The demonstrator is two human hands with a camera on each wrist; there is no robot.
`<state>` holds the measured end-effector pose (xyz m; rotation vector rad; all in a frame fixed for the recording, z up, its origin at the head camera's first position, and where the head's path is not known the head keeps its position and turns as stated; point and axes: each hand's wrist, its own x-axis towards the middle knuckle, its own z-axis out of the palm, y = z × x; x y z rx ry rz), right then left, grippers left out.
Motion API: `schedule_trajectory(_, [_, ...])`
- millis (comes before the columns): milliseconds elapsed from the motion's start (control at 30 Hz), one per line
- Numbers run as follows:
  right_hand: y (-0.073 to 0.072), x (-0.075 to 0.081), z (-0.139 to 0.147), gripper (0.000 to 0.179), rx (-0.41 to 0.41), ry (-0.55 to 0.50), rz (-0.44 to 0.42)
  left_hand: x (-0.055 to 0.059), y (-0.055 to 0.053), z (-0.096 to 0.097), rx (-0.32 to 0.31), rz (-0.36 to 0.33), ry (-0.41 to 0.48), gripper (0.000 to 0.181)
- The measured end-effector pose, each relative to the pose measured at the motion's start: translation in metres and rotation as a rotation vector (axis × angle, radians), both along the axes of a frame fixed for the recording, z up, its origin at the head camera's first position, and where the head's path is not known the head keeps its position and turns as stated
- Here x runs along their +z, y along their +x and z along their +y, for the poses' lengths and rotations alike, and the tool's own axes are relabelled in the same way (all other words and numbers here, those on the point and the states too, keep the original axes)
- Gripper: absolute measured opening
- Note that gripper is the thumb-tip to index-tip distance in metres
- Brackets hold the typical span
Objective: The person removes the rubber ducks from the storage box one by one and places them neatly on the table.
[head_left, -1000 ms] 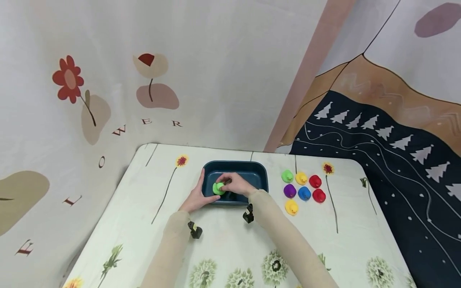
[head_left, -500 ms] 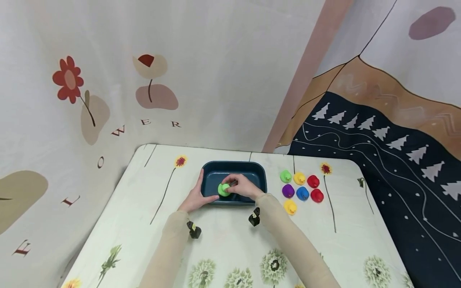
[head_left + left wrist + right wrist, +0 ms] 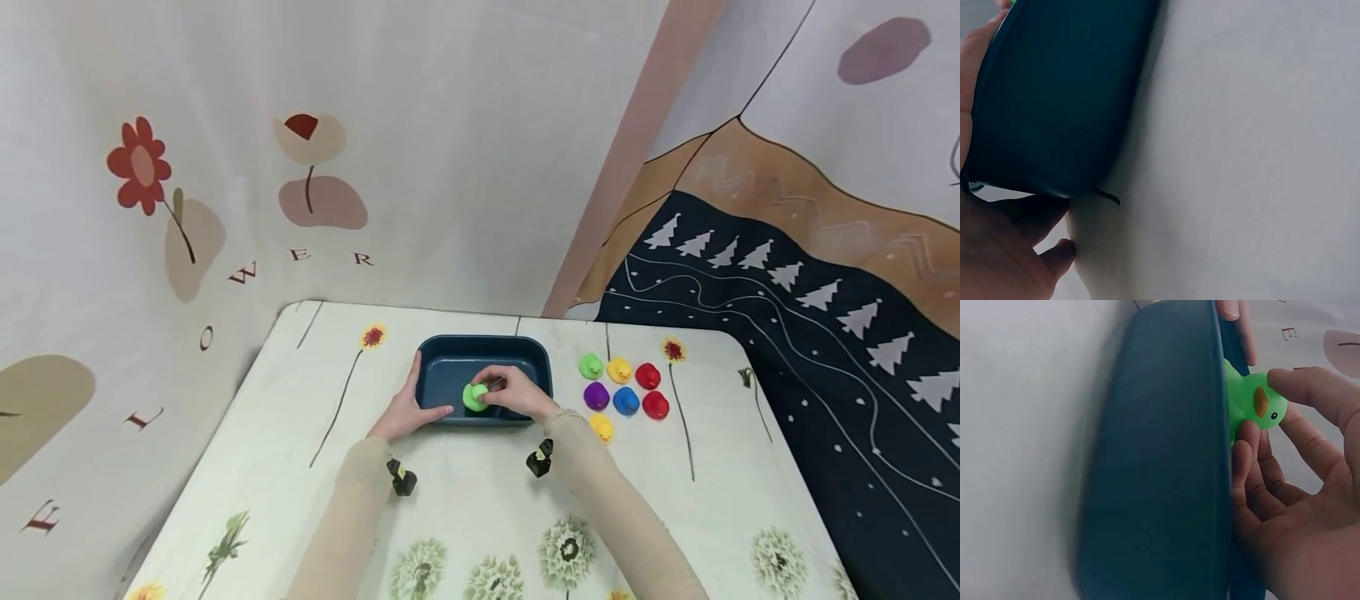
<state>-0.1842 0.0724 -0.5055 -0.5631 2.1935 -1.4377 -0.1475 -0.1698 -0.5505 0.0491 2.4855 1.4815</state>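
A dark blue rectangular tray (image 3: 442, 422) stands on the table near its far side. My left hand (image 3: 401, 412) grips its near left corner, thumb along the front and fingers along the left end. Inside the tray, my right hand (image 3: 517, 393) pinches a green rubber duck (image 3: 473, 397) between thumb and fingers. The right wrist view shows the duck's head (image 3: 1266, 403) with its orange beak, the thumb against the head; the tray's wall hides part of the body.
Right of the tray several rubber ducks lie loosely grouped: green (image 3: 591, 366), yellow (image 3: 619, 370), purple (image 3: 596, 396), blue (image 3: 626, 402) and red (image 3: 656, 406). Another yellow duck (image 3: 602, 427) sits nearest, partly behind the right sleeve (image 3: 600, 467). Printed cloth walls rise behind the table.
My right hand has moved the green duck rightward inside the tray, from near its left end toward the middle. My left hand keeps its place at the corner.
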Motion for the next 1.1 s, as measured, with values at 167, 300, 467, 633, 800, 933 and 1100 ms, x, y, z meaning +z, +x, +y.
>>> schedule_trajectory(167, [0.003, 0.001, 0.006, 0.022, -0.020, -0.014, 0.005, 0.002, 0.000, 0.000, -0.001, 0.005, 0.000, 0.115])
schedule_trajectory(300, [0.006, 0.000, 0.013, 0.024, -0.048, -0.009, 0.010, 0.003, -0.001, 0.000, -0.003, 0.007, -0.007, 0.115])
schedule_trajectory(467, [0.007, -0.001, 0.024, 0.028, -0.064, -0.006, 0.045, 0.003, -0.001, 0.000, -0.005, 0.004, -0.005, 0.115])
schedule_trajectory(633, [0.009, 0.003, 0.034, 0.026, -0.073, 0.008, 0.051, 0.003, -0.001, -0.001, -0.010, 0.011, -0.001, 0.117])
schedule_trajectory(800, [0.012, 0.010, 0.046, 0.027, -0.061, -0.007, 0.039, 0.003, 0.000, -0.002, -0.013, 0.013, 0.003, 0.118])
schedule_trajectory(933, [0.021, 0.034, 0.053, 0.029, -0.058, -0.014, 0.022, 0.003, 0.000, -0.002, -0.016, 0.017, 0.002, 0.118])
schedule_trajectory(1100, [0.023, 0.039, 0.064, 0.029, -0.076, 0.010, 0.031, 0.003, 0.000, -0.001, -0.017, 0.012, -0.007, 0.117])
